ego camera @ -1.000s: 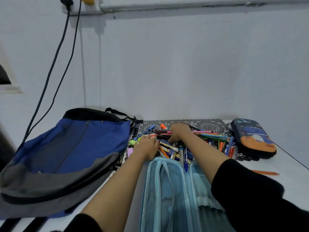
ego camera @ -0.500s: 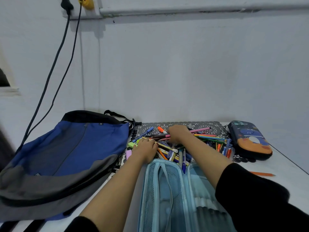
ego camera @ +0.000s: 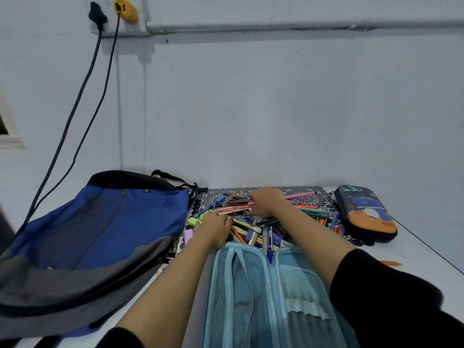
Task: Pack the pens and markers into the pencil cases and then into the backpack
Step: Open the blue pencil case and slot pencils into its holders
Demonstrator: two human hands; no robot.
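Right hand (ego camera: 266,202) grip clenched round pens (ego camera: 238,202) — long axis lying left-right, left hand (ego camera: 216,231) grip unclear

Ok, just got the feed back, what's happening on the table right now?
A person's right hand grips a bundle of pens at the far side of the pile; the left hand rests on its near left edge, grip unclear. The light blue pencil case lies open in front, the dark pencil case sits closed at right, the backpack lies at left.
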